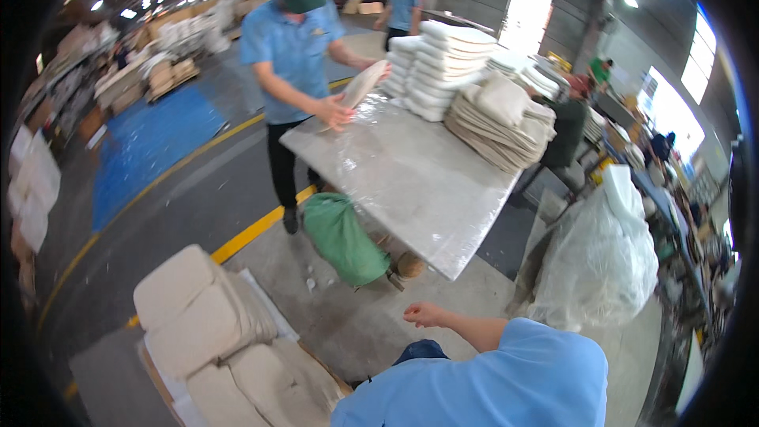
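My right hand (424, 315) hangs over the floor below the near corner of the table, its fingers loosely curled with nothing visible in them. The hand touches nothing. My left hand is out of view. Across from me, a co-worker in a blue shirt and green cap holds a flat beige pad (364, 85) with both hands at the edge of the plastic-covered table (411, 182). A stack of beige pads (498, 122) lies on the table beside taller stacks of white pads (447, 63). Several beige pads (194, 308) are piled at the lower left.
A green sack (344, 237) stands under the table's near edge. To the right is a large clear plastic bag (601, 261) with white contents. A blue sheet (150, 150) covers floor at the left, past a yellow line (237, 243). Other people work further back.
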`<action>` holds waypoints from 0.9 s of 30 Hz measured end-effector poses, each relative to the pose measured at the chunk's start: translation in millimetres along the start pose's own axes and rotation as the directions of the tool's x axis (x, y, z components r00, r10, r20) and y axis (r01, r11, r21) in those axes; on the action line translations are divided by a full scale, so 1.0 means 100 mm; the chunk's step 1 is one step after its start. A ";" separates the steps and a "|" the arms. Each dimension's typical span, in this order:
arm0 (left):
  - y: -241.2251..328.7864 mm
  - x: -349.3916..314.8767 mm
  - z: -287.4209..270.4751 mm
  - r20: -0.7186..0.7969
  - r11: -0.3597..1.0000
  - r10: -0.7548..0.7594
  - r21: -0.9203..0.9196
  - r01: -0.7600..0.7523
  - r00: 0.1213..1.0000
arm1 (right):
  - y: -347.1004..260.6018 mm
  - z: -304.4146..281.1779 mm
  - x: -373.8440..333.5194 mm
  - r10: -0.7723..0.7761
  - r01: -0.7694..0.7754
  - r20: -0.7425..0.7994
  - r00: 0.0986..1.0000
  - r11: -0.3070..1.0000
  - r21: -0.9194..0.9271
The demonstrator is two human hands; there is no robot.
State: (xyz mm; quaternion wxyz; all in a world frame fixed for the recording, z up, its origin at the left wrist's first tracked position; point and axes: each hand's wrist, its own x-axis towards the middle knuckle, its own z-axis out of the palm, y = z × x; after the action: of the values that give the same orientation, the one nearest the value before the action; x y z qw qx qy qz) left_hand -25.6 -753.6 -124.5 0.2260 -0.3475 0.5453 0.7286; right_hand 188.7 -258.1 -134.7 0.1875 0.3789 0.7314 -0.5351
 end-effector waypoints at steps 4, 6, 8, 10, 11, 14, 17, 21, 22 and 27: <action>-0.30 0.08 1.13 0.147 0.955 -0.109 0.291 0.062 0.983 | 0.69 -0.54 -0.28 0.276 -0.215 -0.046 0.960 0.835 0.507; -0.42 0.04 1.61 0.195 0.917 -0.147 0.394 0.060 0.970 | 0.92 -0.85 -0.33 0.315 -0.185 -0.050 0.948 0.672 0.717; -0.64 -0.02 2.15 0.242 0.872 -0.208 0.484 0.068 0.948 | 1.09 -1.43 -0.33 0.320 -0.089 -0.098 0.942 0.521 0.849; -0.84 -0.11 2.66 0.265 0.831 -0.247 0.552 0.064 0.932 | 1.08 -2.15 -0.21 0.257 0.086 -0.200 0.946 0.397 0.914; -0.91 -0.16 2.91 0.262 0.809 -0.256 0.585 0.057 0.930 | 1.00 -2.54 -0.11 0.195 0.203 -0.279 0.940 0.336 0.920; -1.03 -0.35 3.50 0.220 0.769 -0.235 0.638 0.043 0.947 | 0.42 -3.72 0.31 0.080 0.385 -0.434 0.897 0.339 0.858; -1.33 -0.55 4.14 0.210 0.704 -0.279 0.708 0.051 0.937 | 0.17 -4.98 0.56 -0.023 0.563 -0.570 0.821 0.197 0.803; -1.43 -0.77 4.60 0.150 0.668 -0.249 0.742 0.057 0.957 | -0.50 -6.05 1.06 0.096 0.640 -0.643 0.760 0.065 0.766; -1.47 -0.81 4.72 0.154 0.663 -0.250 0.746 0.053 0.956 | -0.64 -6.29 1.12 0.128 0.667 -0.664 0.737 0.024 0.745; -1.58 -0.90 5.08 0.122 0.631 -0.226 0.774 0.050 0.966 | -0.92 -7.12 1.48 0.284 0.648 -0.583 0.761 -0.300 0.700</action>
State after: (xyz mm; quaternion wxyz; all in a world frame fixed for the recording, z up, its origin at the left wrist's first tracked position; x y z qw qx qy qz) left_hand 13.6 -217.6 -74.0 0.4624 -0.1821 0.7468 0.4420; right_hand 117.4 440.1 77.9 -0.5137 0.3702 0.0768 -0.7702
